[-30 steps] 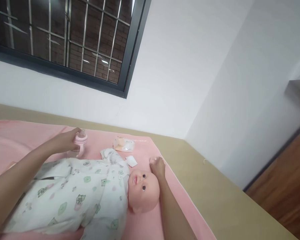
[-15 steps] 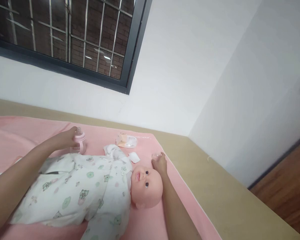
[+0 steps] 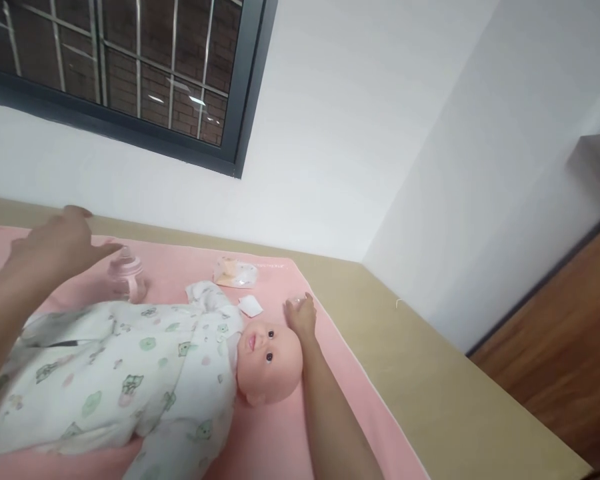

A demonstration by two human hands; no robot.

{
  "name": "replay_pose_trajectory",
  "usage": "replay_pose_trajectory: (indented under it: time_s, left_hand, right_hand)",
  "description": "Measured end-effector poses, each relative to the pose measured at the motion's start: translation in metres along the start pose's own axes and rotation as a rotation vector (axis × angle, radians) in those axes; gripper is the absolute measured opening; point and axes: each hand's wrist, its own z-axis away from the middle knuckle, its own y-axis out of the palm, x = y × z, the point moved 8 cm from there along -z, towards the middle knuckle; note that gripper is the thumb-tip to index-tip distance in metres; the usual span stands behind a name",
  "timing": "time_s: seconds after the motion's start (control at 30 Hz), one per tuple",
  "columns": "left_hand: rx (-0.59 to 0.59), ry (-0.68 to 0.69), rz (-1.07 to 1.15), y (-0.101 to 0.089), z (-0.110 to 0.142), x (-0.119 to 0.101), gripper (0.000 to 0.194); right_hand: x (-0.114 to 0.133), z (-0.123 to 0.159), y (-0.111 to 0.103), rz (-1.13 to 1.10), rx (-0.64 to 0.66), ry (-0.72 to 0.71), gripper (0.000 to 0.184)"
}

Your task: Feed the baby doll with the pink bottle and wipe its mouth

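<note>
A baby doll [image 3: 267, 360] in a white suit printed with green animals lies on its back on a pink blanket [image 3: 285, 440]. My left hand [image 3: 60, 243] hovers open above and left of a pink baby bottle [image 3: 127, 280] that stands upright on the blanket, and no longer touches it. My right hand [image 3: 300, 317] rests on the blanket just beyond the top of the doll's head. Its fingers curl round something small that I cannot make out.
A small pack of wipes [image 3: 235, 272] and a white square pad [image 3: 251, 305] lie on the blanket past the doll's shoulder. The blanket covers a tan surface [image 3: 430, 380] in a corner of white walls under a barred window [image 3: 130, 73]. Wooden floor shows at right.
My left hand let go of the pink bottle, which now stands on the blanket, and lifted away up and to the left. My right hand stayed by the doll's head.
</note>
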Motion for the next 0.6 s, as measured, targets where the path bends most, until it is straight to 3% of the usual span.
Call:
replay_pose_trajectory:
  time_s: [0.03,0.13,0.2,0.3,0.4,0.5,0.6]
  left_hand:
    - [-0.071,-0.035,-0.073,-0.013,0.01,-0.013,0.093]
    - [-0.127,0.068,-0.202,-0.032,0.042,-0.073,0.063]
    - [-0.11,0.22,-0.181,-0.03,0.059,-0.117,0.052]
    - [0.13,0.415,-0.011,0.003,0.078,-0.174,0.044]
    - [0.333,0.517,-0.038,0.044,0.093,-0.218,0.035]
    - [0.513,0.621,-0.049,0.081,0.108,-0.253,0.029]
    - [0.77,0.705,-0.021,0.113,0.124,-0.274,0.04]
  right_hand:
    - [0.001,0.001,-0.001,-0.005,-0.013,-0.01,0.074]
    - [0.002,0.003,-0.003,-0.022,-0.041,-0.036,0.07]
    - [0.004,0.004,-0.005,-0.029,-0.061,-0.061,0.067]
    - [0.01,0.005,-0.009,-0.029,-0.096,-0.126,0.063]
    - [0.016,0.008,-0.011,-0.038,-0.127,-0.201,0.059]
    - [0.02,0.012,-0.01,-0.073,-0.146,-0.273,0.055]
    - [0.026,0.016,-0.008,-0.1,-0.149,-0.34,0.051]
